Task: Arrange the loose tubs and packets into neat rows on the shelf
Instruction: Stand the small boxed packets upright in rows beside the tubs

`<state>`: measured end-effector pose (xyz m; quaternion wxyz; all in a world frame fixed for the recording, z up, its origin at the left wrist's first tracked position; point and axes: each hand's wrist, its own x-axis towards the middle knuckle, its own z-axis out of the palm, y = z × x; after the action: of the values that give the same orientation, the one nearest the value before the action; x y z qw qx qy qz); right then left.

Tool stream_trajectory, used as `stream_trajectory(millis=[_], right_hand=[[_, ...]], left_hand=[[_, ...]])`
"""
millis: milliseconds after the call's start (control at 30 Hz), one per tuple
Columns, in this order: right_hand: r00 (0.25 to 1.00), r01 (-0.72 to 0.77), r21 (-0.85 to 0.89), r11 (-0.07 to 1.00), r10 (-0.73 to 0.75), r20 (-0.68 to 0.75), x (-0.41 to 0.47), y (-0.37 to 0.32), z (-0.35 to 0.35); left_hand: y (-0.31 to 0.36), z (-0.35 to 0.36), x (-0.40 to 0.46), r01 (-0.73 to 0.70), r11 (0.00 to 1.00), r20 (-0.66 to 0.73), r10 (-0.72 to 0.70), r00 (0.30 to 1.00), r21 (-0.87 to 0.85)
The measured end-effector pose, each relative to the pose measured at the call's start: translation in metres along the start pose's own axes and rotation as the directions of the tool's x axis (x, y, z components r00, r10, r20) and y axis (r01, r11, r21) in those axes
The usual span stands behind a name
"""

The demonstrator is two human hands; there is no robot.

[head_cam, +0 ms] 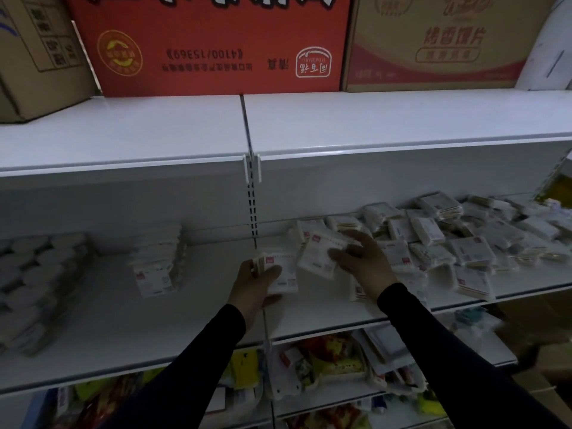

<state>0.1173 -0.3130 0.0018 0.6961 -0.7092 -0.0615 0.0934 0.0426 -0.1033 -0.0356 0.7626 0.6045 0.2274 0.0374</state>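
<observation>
- A small stack of white plastic packets with red corner labels (280, 269) is gripped by the left hand (253, 284), thumb across the front, just above the white metal shelf (185, 320).
- Another white packet (320, 253) is held at its right edge by the right hand (363, 258), fingers curled over it, touching the left hand's stack.
- A loose heap of similar white packets (464, 239) is spread over the right part of the shelf.
- A neat upright row of packets (158, 264) stands further left.
- Grey round tubs (34, 283), blurred, are ranged at the far left.
- A red cardboard box (213, 44) is seen on the shelf above.
</observation>
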Motion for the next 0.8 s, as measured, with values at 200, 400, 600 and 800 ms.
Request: stream_trajectory(millis=[200,400,600,800], right_hand=[[0.992,0.000,-0.046,0.999,0.006,0.127,-0.011,0.009,0.026],[0.994,-0.017,-0.097,0.995,0.027,0.102,-0.019,0.013,0.038],[0.984,0.043,-0.588,0.808,-0.136,-0.116,-0.017,0.031,0.003],[0.991,0.056,-0.970,0.236,-0.131,0.026,-0.021,0.054,-0.024]], left_hand=[[0.007,0.006,-0.007,0.018,0.998,0.082,-0.013,0.997,-0.067],[0.001,0.010,-0.010,-0.011,1.000,0.130,0.007,0.991,0.024],[-0.003,0.006,-0.008,-0.007,1.000,0.132,0.005,0.991,0.012],[-0.007,0.004,-0.006,-0.018,1.000,0.103,0.016,0.995,0.016]])
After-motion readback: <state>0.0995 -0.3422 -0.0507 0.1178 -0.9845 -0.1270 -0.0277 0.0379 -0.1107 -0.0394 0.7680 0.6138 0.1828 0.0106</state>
